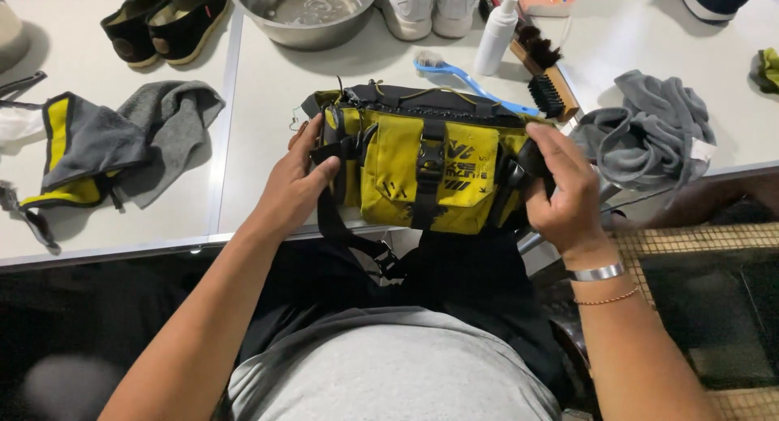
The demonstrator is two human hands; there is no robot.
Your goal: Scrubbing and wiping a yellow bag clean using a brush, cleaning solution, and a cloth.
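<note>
1. A yellow and black waist bag [422, 173] is held upright at the near edge of the white table [260, 105], its front pocket and black buckle facing the camera.
2. The left hand [296, 182] grips the bag's left end, thumb across the front and fingers curled behind it, closed on the fabric and strap.
3. The right hand [564, 190] clasps the bag's right end, fingers wrapped over the black side piece; a silver bangle [596, 272] and a thin bracelet sit on that wrist.
4. A black strap [349, 234] hangs from the bag's left side, down past the table edge toward the person's lap.
5. Just beyond the bag lies a blue-handled brush [462, 79], and to its right a wooden brush with dark bristles [548, 84].
6. A white bottle [497, 33] stands near those brushes.
7. A metal bowl [304, 11] sits at the far middle, with white sneakers [430, 7] to its right and black shoes [166, 19] to its left.
8. A crumpled grey towel [653, 133] lies on the right of the table, just beside the right hand.
9. On the left lie a grey cloth [166, 125] and a grey and yellow fabric piece [77, 145], well apart from the bag.
</note>
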